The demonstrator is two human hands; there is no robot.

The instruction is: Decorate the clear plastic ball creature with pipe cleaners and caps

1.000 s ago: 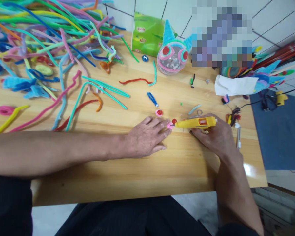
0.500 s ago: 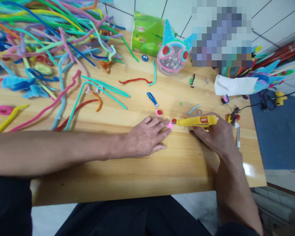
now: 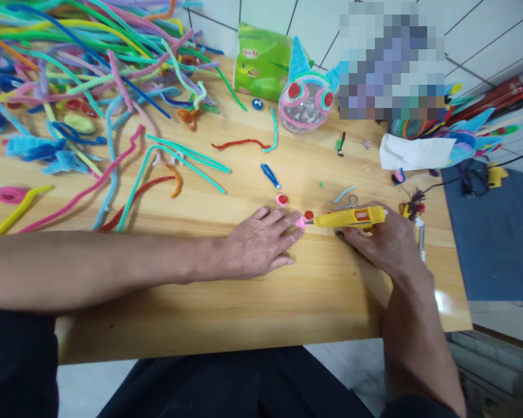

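My left hand (image 3: 261, 242) lies on the wooden table, its fingertips on a small pink piece (image 3: 301, 223). My right hand (image 3: 386, 238) is wrapped round a yellow glue gun (image 3: 348, 217), whose nozzle points left and meets the pink piece. A small red disc (image 3: 309, 215) lies just above the nozzle. Up and to the left of it is a pink piece with a red centre (image 3: 282, 200). Scissors (image 3: 352, 201) are partly hidden behind the glue gun.
Many pipe cleaners (image 3: 91, 52) are heaped at the upper left. A clear ball with blue ears (image 3: 303, 113) stands at the back beside a green packet (image 3: 261, 64). A white paper (image 3: 414, 152) and a cutter (image 3: 422, 241) lie at the right.
The glue gun's nozzle has shifted slightly down and left against the pink piece, leaving the red disc more visible. My left hand has stayed where it was.
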